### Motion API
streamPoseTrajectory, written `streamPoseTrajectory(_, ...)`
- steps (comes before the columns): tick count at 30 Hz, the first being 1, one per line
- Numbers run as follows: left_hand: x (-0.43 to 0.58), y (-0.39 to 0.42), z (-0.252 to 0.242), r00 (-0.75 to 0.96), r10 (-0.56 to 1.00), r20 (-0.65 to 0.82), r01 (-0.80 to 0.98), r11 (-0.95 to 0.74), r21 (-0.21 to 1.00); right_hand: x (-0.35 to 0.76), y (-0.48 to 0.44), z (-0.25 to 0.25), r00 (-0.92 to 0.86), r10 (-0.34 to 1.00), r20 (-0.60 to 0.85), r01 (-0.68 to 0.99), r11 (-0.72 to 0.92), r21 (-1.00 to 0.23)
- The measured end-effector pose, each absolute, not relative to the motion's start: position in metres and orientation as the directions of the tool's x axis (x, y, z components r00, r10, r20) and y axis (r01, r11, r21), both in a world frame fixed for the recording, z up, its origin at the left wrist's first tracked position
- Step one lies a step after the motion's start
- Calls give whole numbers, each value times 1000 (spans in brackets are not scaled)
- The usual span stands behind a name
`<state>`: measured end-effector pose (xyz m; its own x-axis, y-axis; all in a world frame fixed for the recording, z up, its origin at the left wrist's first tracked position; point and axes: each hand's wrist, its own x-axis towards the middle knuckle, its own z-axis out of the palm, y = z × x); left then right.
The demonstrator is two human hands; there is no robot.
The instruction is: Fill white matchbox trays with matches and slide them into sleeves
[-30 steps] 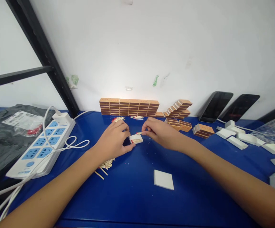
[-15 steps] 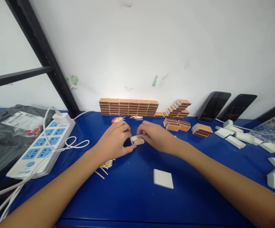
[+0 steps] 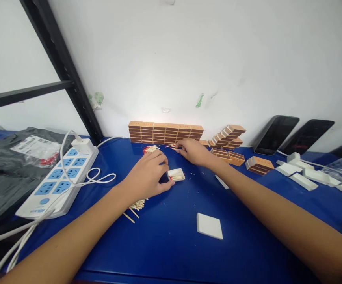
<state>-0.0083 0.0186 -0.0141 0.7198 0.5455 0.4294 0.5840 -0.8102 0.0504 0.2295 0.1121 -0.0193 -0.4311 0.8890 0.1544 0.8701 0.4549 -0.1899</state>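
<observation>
My left hand point(image 3: 150, 173) grips a small white matchbox tray point(image 3: 181, 172) by its left end, thumb at the front and fingers behind. Inside the tray lie several matchsticks point(image 3: 176, 178) with red heads to the left. Further back, my right hand point(image 3: 193, 152) has thumb and fingers pinched at a small group of matchsticks point(image 3: 170, 146) in front of the stacked matchboxes; how many it holds is hidden. One pile of red-headed matches point(image 3: 151, 149) lies behind my left hand, and another heap of matchsticks point(image 3: 138, 205) shows below its wrist.
Stacked matchboxes point(image 3: 165, 133) line the wall, with more matchboxes point(image 3: 228, 136) to the right. A white flat piece point(image 3: 209, 226) lies in front. Two phones point(image 3: 277, 134) lean on the wall near white trays point(image 3: 303, 182). A power strip point(image 3: 58, 177) with cables stands left.
My right hand has left the matchbox tray and moved back to the matchsticks near the stacked boxes. My left hand still holds the tray. The view has shifted slightly.
</observation>
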Motion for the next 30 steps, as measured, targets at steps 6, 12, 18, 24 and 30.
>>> streamPoseTrajectory(6,-9,19,-15,722,551,419,588,-807,48,229,113,-20,-398,908,131,887,418,-198)
streamPoseTrajectory(12,-8,20,-15,715,565,411,600,-798,54,231,105,-15,-405,906,125,880,423,-216)
streamPoseTrajectory(18,-8,20,-15,709,562,425,599,-798,56,236,101,-13,-412,900,145,879,434,-196)
streamPoseTrajectory(24,-9,21,-15,706,559,434,602,-797,46,234,106,-16,-404,913,61,897,408,-171)
streamPoseTrajectory(30,-8,20,-13,706,584,401,617,-785,57,231,102,-13,-409,912,23,898,407,-165)
